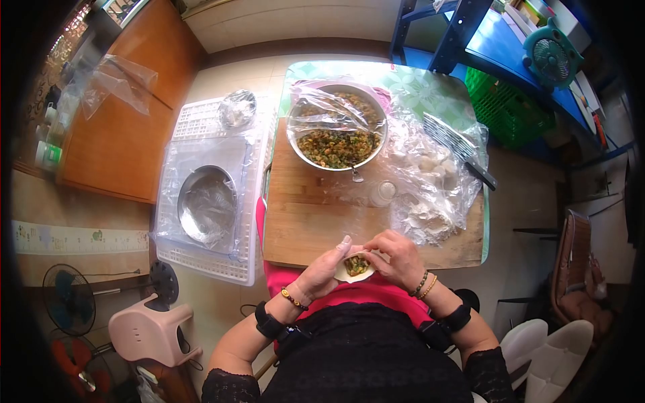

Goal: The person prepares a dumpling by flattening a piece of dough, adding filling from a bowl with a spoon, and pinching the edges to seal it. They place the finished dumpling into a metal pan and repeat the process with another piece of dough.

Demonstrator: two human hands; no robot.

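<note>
In front of my body, my left hand [324, 270] cradles a dumpling wrapper [344, 275] with chopped green and brown filling in its middle. Fingers of my right hand [398, 256] pinch the wrapper's right edge; the top of the filling is still exposed. Beyond my hands lies a wooden board [295, 232]. On it rests a pale round piece [384, 193], perhaps another wrapper. A large metal bowl [302, 157] of chopped filling [339, 149] stands farther back, partly covered by clear plastic. The end of a spoon [357, 176] shows at its near rim.
Floury plastic sheeting [463, 195] covers the board's right side, with white flour [428, 220] and a black-handled knife [482, 174] on it. Left of the table, a white crate [243, 272] bears a round metal pan [208, 201] under plastic. A pink stool [144, 329] stands lower left.
</note>
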